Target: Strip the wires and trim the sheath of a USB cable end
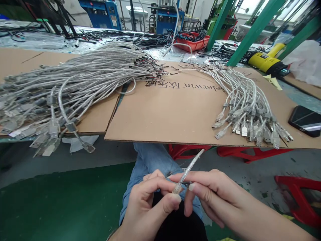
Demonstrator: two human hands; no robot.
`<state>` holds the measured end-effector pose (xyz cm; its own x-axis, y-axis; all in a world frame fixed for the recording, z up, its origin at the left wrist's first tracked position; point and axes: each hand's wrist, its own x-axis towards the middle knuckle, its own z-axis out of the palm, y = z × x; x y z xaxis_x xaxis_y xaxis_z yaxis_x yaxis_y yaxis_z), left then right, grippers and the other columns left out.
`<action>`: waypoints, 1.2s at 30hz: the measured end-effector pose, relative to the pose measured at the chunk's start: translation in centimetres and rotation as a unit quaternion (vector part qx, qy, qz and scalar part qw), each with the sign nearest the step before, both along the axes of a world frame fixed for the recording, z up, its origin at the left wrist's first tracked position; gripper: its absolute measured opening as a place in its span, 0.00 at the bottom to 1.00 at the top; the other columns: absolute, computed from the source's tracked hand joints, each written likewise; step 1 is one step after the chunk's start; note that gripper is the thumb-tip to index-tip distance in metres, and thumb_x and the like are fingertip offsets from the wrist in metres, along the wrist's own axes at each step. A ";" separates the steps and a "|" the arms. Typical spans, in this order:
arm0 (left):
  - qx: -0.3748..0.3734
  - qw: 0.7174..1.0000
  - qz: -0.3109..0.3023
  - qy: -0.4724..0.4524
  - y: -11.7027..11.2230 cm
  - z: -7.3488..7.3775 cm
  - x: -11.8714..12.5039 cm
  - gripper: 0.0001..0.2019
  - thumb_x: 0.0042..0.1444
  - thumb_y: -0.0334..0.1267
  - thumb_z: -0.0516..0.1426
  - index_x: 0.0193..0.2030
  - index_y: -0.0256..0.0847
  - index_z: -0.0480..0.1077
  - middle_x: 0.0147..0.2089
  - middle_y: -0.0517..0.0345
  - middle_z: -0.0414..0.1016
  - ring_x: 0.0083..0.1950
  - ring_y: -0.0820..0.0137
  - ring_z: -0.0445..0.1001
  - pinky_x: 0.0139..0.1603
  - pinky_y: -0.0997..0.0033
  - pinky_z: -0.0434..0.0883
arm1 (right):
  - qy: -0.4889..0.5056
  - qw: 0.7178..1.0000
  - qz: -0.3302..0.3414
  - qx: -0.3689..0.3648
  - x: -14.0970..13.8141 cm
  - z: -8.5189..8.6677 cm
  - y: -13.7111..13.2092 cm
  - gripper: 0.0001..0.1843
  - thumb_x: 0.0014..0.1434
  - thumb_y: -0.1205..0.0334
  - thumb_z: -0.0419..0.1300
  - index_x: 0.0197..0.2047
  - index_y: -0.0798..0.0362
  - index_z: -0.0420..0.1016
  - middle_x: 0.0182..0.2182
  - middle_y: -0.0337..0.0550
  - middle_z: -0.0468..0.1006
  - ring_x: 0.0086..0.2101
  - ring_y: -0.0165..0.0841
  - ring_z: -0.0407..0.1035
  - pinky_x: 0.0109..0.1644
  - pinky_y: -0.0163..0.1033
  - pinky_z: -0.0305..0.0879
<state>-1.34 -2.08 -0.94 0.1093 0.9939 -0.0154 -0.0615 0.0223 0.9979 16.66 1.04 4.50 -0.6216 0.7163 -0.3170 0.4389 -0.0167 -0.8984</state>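
A clear-jacketed, silvery cable (192,164) rises at a slant between my hands, above my lap. My left hand (156,201) pinches its lower end between thumb and forefinger, at a clear moulded part. My right hand (215,192) is closed beside it, thumb and forefinger pinching a small, thin dark piece (186,184) that meets the cable's side. What that piece is, I cannot make out. The fingers hide the rest of the cable's lower end.
On the cardboard (160,117) lie a large cable heap (95,70) at left and a smaller bunch of USB cables (247,97) at right. A phone (305,120), a yellow heat gun (267,63) and a red tray (193,43) lie beyond. Red stools (298,197) stand below.
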 end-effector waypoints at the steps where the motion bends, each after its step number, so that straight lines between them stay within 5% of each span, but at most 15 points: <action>1: -0.002 1.000 -0.002 0.003 0.0 0.0 0.0 0.13 0.52 0.47 0.62 0.23 0.42 0.75 0.20 0.60 0.69 0.28 0.68 0.65 0.34 0.65 0.62 | -0.004 1.000 0.005 -0.014 0.0 0.0 0.0 0.18 0.70 0.58 0.43 0.44 0.48 0.74 0.28 0.34 0.76 0.17 0.22 0.58 0.22 0.28 0.57; 8: -0.001 1.000 -0.006 0.013 0.0 0.0 0.0 0.11 0.53 0.45 0.62 0.24 0.42 0.75 0.22 0.60 0.69 0.29 0.66 0.67 0.34 0.65 0.62 | -0.089 0.992 0.048 0.080 -0.1 1.2 0.5 0.17 0.68 0.65 0.47 0.33 0.50 0.74 0.31 0.36 0.79 0.35 0.32 0.70 0.42 0.36 0.63; 15: 0.029 0.999 -0.011 0.013 0.2 0.1 -0.1 0.09 0.54 0.41 0.62 0.25 0.43 0.75 0.22 0.60 0.71 0.28 0.68 0.66 0.35 0.65 0.61 | -0.062 0.997 0.046 -0.007 -0.1 1.4 0.9 0.20 0.70 0.60 0.43 0.40 0.52 0.75 0.27 0.36 0.75 0.20 0.25 0.59 0.24 0.28 0.60; 22: 0.002 1.000 -0.019 0.010 0.0 0.1 -0.3 0.11 0.54 0.45 0.61 0.24 0.43 0.75 0.21 0.59 0.72 0.29 0.66 0.67 0.37 0.63 0.62 | -0.089 0.993 0.036 0.073 0.0 1.9 0.5 0.16 0.68 0.64 0.47 0.35 0.50 0.75 0.28 0.35 0.77 0.30 0.29 0.69 0.40 0.34 0.65; 26: -0.016 0.999 -0.027 -0.005 0.0 0.0 -0.3 0.11 0.54 0.46 0.61 0.27 0.44 0.77 0.19 0.60 0.72 0.29 0.67 0.66 0.36 0.65 0.62 | -0.080 0.993 0.043 0.081 -0.2 1.7 0.5 0.17 0.68 0.65 0.47 0.35 0.50 0.75 0.26 0.35 0.77 0.24 0.27 0.66 0.32 0.32 0.65; 30: -0.029 0.999 -0.020 -0.007 0.2 0.1 -0.3 0.10 0.54 0.45 0.61 0.27 0.43 0.78 0.19 0.60 0.72 0.27 0.69 0.64 0.33 0.67 0.62 | -0.086 0.991 0.043 0.097 -0.4 1.7 0.5 0.17 0.68 0.65 0.46 0.35 0.49 0.75 0.26 0.36 0.78 0.31 0.32 0.69 0.38 0.36 0.65; 33: -0.058 0.997 -0.022 -0.038 0.3 0.3 -0.3 0.10 0.52 0.45 0.63 0.26 0.43 0.78 0.18 0.61 0.71 0.27 0.69 0.64 0.37 0.67 0.65 | -0.088 0.994 0.043 0.054 -0.4 1.7 0.5 0.17 0.69 0.63 0.45 0.36 0.49 0.74 0.26 0.36 0.77 0.31 0.31 0.68 0.38 0.34 0.64; 36: -0.131 0.983 -0.049 -0.119 0.3 0.2 -0.2 0.09 0.52 0.46 0.63 0.27 0.45 0.78 0.17 0.64 0.69 0.24 0.72 0.62 0.49 0.64 0.64 | -0.039 0.997 0.031 -0.065 -0.3 1.3 0.7 0.20 0.70 0.59 0.43 0.37 0.51 0.75 0.25 0.35 0.75 0.19 0.24 0.59 0.23 0.28 0.58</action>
<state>-1.50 -1.78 -0.74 0.2359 0.9438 -0.2315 -0.2780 0.2938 0.9146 16.39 1.72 5.80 -0.6333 0.6268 -0.4538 0.5111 -0.1016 -0.8535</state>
